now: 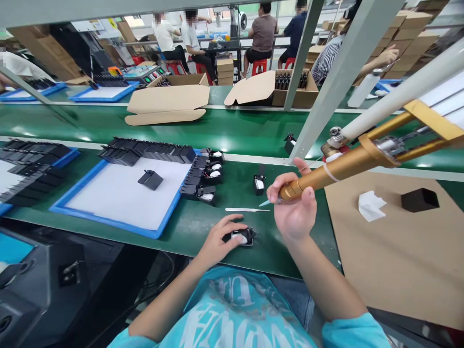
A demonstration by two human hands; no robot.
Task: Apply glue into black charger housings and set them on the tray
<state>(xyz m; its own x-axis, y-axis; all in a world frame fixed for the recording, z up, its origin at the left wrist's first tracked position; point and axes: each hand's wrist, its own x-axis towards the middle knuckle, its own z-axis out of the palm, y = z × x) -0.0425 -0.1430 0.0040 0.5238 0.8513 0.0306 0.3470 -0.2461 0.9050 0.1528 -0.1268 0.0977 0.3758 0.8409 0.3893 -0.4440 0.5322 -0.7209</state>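
Observation:
My left hand (221, 238) is closed on a small black case (248, 234) with a white part inside, close to the bench's front edge. In my right hand (295, 212) rests a gold tubular glue dispenser (326, 176); the fingers curl around its front end. Its thin teal nozzle (265, 203) points left and down, apart from the case. A pair of white tweezers (241, 210) lies on the green bench between my hands. Farther back, another black case (259, 183) stands with its lid up and white showing inside.
A blue-rimmed tray (105, 222) at left carries rows of black boxes (148, 151). Open cases (210, 176) line its right edge. Cardboard (398, 251) at right bears a black box (419, 199) and crumpled white paper (371, 206). A slanted metal post (326, 96) rises behind the dispenser.

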